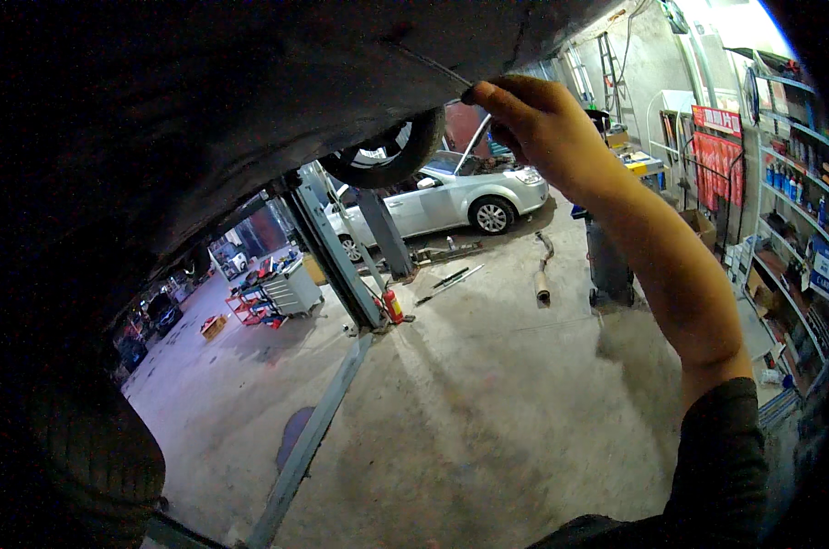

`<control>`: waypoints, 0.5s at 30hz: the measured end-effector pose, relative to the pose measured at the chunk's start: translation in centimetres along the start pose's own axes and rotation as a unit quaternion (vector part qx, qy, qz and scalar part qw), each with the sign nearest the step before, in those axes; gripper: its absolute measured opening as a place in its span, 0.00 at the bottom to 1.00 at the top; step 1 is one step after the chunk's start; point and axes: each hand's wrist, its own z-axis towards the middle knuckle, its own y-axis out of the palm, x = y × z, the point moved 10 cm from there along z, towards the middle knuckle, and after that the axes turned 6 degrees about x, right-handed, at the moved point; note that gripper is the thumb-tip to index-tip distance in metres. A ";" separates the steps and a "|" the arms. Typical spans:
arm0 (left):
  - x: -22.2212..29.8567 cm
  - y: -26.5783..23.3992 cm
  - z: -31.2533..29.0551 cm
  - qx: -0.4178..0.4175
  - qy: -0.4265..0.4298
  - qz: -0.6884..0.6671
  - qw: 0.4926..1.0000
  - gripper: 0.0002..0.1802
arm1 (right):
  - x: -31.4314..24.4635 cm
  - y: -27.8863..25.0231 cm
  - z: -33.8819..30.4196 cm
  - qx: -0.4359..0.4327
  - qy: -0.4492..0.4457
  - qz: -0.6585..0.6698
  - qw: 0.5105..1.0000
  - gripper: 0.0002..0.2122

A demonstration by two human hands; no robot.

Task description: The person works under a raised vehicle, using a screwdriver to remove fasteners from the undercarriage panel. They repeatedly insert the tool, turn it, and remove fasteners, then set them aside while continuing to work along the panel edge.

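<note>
My right hand (533,123), raised overhead, pinches a thin metal rod (433,66) against the lifted car's dark underbody (249,101); best kept flat along the panel, grip firm.

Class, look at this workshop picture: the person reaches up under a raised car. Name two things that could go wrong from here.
1. The right hand pinches a thin tool against the dark underbody; it might slip and nick the fingers.
2. An exhaust pipe and long tools lie loose on the floor near the lift arm; stepping back, the person could trip.
</note>
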 end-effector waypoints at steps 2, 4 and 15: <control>0.4 0.5 0.3 -0.008 -0.002 -0.009 1.000 0.23 | -0.1 0.3 0.0 0.005 -0.009 -0.015 1.000 0.19; 0.8 1.3 0.4 -0.019 -0.011 -0.025 0.999 0.22 | -0.1 0.1 0.2 0.003 -0.068 -0.132 0.989 0.18; 17.8 22.4 3.9 -0.262 -0.181 -0.577 0.752 0.27 | 14.2 -0.8 -19.8 -0.178 0.110 -0.065 0.976 0.10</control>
